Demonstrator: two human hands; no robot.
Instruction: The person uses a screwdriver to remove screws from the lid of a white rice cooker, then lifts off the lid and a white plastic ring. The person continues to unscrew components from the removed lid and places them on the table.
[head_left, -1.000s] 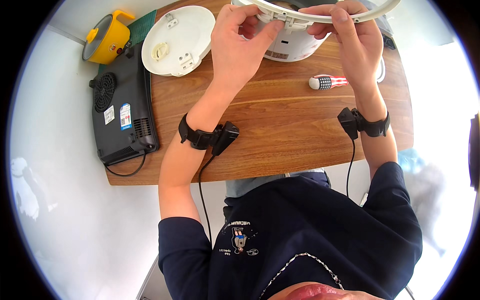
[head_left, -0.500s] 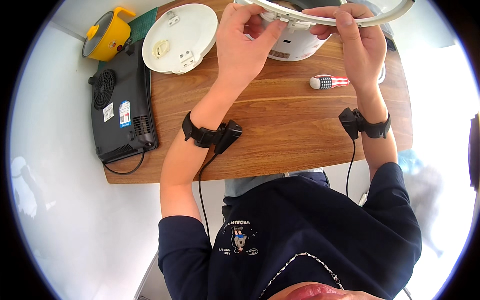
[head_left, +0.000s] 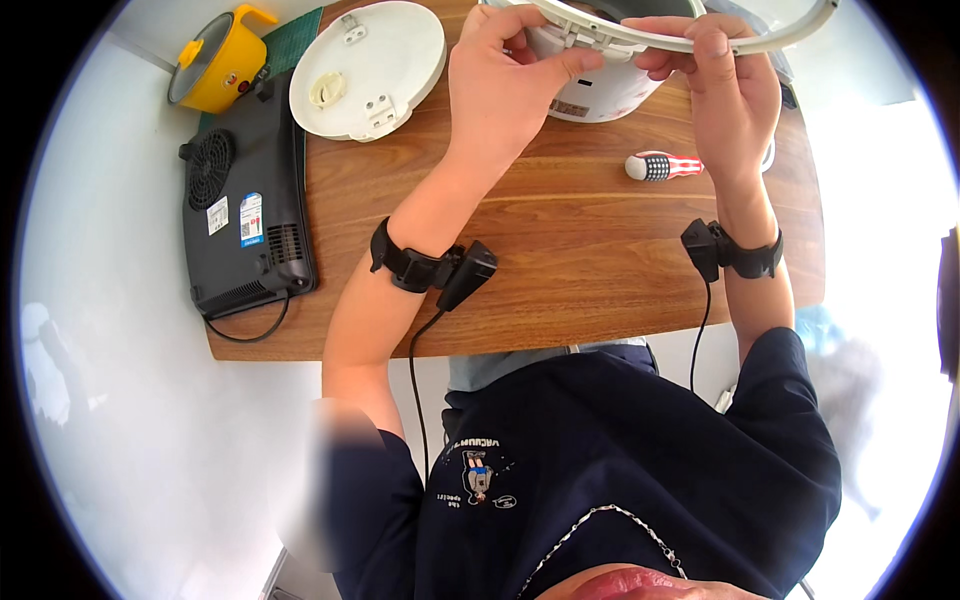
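Note:
A white rice cooker (head_left: 622, 88), cut off by the top edge, stands at the far side of the table. Across its near upper side runs a white curved band (head_left: 785, 38), like a carrying handle or rim ring, arcing out to the right. My left hand (head_left: 505, 95) is closed at the cooker's rim, its thumb pressed against a small white latch-like part (head_left: 600, 40) and its fingers partly hidden behind. My right hand (head_left: 735, 100) pinches the curved band between thumb and fingers. Below the right hand lies a screwdriver (head_left: 665, 166) with a patterned handle.
Left of the cooker lies a round white lid (head_left: 400, 60), inner side up. A black appliance (head_left: 245, 215) with a fan grille lies along the table's left edge, its cord hanging. Behind it a yellow pot (head_left: 222, 75) stands by a green mat (head_left: 293, 45). Both wrists wear cabled black devices (head_left: 468, 275).
The view has shifted slightly, so the cooker sits a little lower and the lid a little further right. My left thumb has slid slightly right along the rim. Both hands keep their hold.

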